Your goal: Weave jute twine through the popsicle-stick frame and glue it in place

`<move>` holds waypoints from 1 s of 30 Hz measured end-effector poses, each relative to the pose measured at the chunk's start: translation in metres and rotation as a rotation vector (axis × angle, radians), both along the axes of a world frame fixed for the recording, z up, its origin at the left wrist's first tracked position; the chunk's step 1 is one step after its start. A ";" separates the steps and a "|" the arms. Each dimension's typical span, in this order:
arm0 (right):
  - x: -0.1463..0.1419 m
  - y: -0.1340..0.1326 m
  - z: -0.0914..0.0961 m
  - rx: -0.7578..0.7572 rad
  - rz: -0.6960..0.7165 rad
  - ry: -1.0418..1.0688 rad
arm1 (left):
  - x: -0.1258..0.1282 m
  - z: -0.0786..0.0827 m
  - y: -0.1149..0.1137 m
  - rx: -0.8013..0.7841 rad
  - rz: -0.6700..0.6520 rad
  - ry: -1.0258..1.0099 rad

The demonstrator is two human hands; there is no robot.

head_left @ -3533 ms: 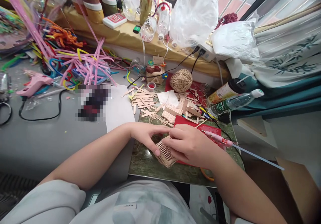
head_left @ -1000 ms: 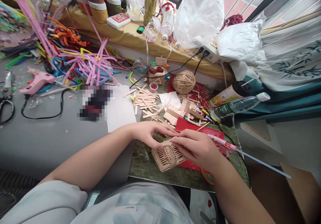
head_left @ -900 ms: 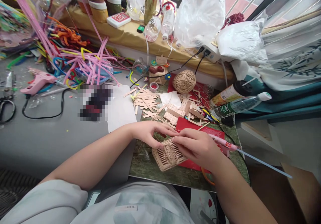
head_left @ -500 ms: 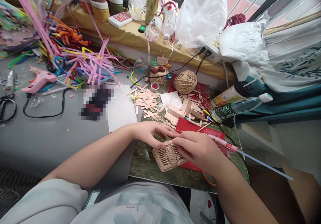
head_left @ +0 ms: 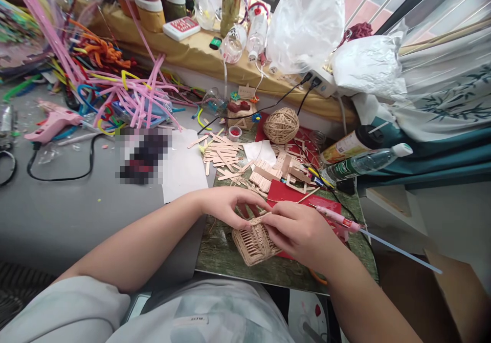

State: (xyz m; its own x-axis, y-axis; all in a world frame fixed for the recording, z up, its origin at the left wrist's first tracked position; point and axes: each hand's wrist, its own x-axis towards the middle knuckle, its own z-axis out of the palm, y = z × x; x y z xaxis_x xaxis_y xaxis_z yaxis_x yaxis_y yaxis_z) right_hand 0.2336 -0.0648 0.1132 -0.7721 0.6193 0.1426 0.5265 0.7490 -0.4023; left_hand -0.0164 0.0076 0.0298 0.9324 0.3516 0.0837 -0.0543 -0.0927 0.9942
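Note:
A small basket-like frame of thin wooden sticks (head_left: pixel 253 243) rests on the green mat (head_left: pixel 222 253) near the table's front edge. My left hand (head_left: pixel 226 205) curls over its far left rim, fingers pinched on it. My right hand (head_left: pixel 301 230) closes over its right side, fingertips meeting the left hand's at the rim. A pink glue gun (head_left: pixel 341 222) with a clear glue stick (head_left: pixel 399 252) lies just right of my right hand.
Loose wooden sticks (head_left: pixel 222 154) and a ball of twine (head_left: pixel 281 125) lie behind my hands on red paper (head_left: pixel 286 190). Two bottles (head_left: pixel 360 161) lie at the right. Coloured pipe cleaners (head_left: pixel 115 89), another pink glue gun (head_left: pixel 51 123) and a cluttered sill (head_left: pixel 199 51) fill the left and back.
The stick frame has been tipped and turned a little between my hands since the earliest frame. Both hands stay on it; in the last second they barely shift.

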 end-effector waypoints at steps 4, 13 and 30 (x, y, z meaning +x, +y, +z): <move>-0.004 -0.004 -0.003 -0.026 -0.053 0.030 | 0.001 0.002 -0.001 0.023 0.015 -0.010; -0.001 -0.008 0.005 -0.003 0.012 -0.056 | 0.000 0.002 -0.001 0.048 0.020 -0.013; 0.023 -0.026 -0.041 -0.229 -0.310 0.358 | 0.003 0.010 -0.005 0.174 0.114 -0.107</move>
State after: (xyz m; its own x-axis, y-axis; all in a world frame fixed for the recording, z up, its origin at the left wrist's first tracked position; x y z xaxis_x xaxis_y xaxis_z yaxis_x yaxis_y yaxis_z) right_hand 0.2565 -0.0906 0.0720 -0.4752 0.8573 0.1982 0.5094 0.4517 -0.7325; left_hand -0.0132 0.0029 0.0399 0.8703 0.4256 0.2481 -0.1376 -0.2735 0.9520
